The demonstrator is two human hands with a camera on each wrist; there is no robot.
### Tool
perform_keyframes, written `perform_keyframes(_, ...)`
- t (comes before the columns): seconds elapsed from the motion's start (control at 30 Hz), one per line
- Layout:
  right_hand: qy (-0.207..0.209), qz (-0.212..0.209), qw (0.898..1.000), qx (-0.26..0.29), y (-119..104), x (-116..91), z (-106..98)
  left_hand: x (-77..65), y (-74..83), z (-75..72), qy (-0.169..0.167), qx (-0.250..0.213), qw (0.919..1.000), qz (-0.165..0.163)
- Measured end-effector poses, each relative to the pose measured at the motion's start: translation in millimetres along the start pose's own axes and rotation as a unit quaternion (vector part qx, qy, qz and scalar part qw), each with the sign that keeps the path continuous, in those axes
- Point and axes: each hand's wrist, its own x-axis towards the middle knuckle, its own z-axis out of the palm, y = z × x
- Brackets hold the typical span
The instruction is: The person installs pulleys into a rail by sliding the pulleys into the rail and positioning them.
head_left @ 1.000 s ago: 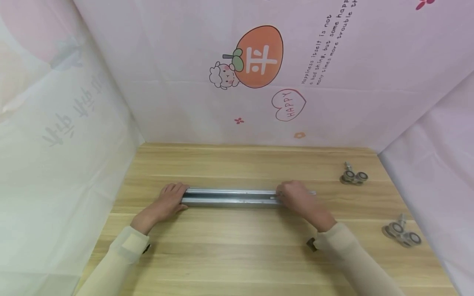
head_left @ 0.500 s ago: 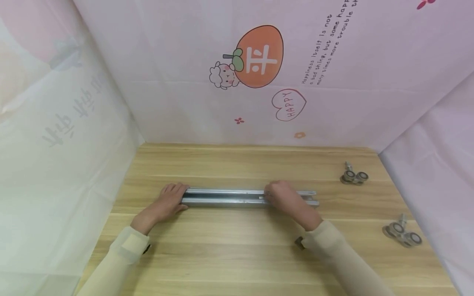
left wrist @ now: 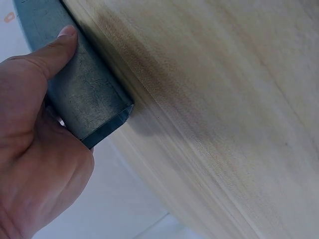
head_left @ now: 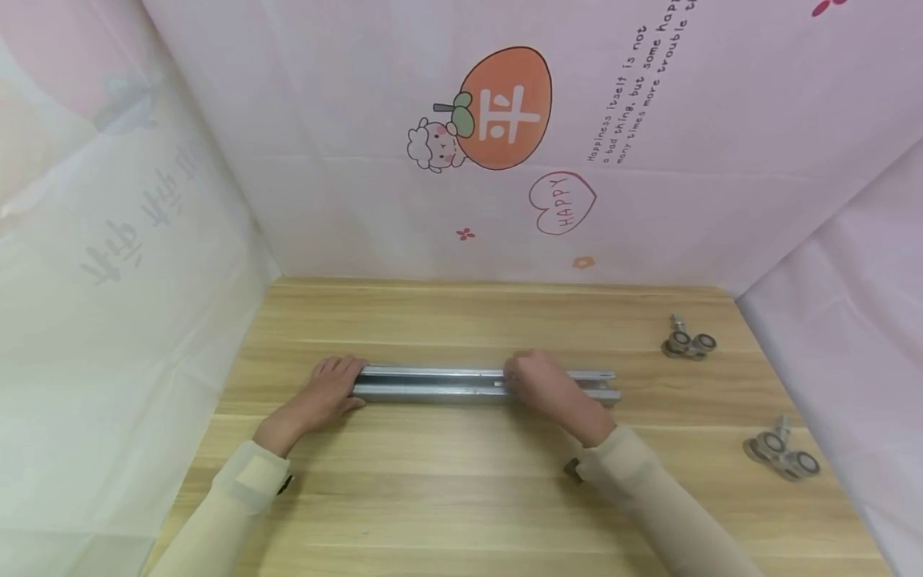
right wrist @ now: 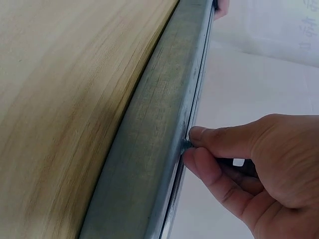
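A galvanized metal channel rail [head_left: 433, 391] lies lengthwise on the wooden table, its slot facing up. My left hand [head_left: 333, 390] grips its left end; in the left wrist view the thumb [left wrist: 60, 50] presses along the near side wall [left wrist: 89, 89]. Right of the rail's middle, my right hand [head_left: 544, 385] bends over the slot. The right wrist view shows its thumb and forefinger pinching a short threaded bolt [right wrist: 186, 145] that sticks out of the slot. Whatever the bolt joins inside the rail is hidden.
Two roller trolleys, each with wheels and an upright bolt, stand at the right: one farther back [head_left: 690, 345], one nearer [head_left: 782, 458]. Printed pale cloth [head_left: 346, 224] hangs along the table's back and both sides.
My right hand has slid left along the rail with the pinched bolt, uncovering the rail's right end. The left hand stays where it was.
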Motion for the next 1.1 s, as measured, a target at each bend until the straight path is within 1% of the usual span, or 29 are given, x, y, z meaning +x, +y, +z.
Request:
perform_keyframes(0.4, 0.01, -0.015, 1.0, 0.001, -8.0, 7.6, 1.7, -0.1, -1.1, 0.3, 0.004, 0.006, 1.0, 0.007)
perform_keyframes(0.57, 0.002, -0.015, 1.0, 0.003, -11.6, 11.4, 2.5, 0.2, 0.0, -1.0, 0.006, 0.006, 0.9999, 0.01)
perform_keyframes(0.7, 0.003, -0.022, 1.0, 0.003, -14.3, 14.1, 3.7, 0.5, 0.6, -1.7, 0.006, 0.008, 0.9999, 0.012)
perform_keyframes(0.97, 0.004, -0.022, 1.0, 0.009, -20.7, 19.6, 7.0, 1.8, 1.1, -1.5, 0.011, 0.0, 0.9999, 0.006)
perform_keyframes(1.1, 0.005, -0.025, 1.0, 0.007, -23.9, 21.4, 9.5, 0.8, 0.5, -0.8, 0.01, 0.005, 0.9999, 0.008)
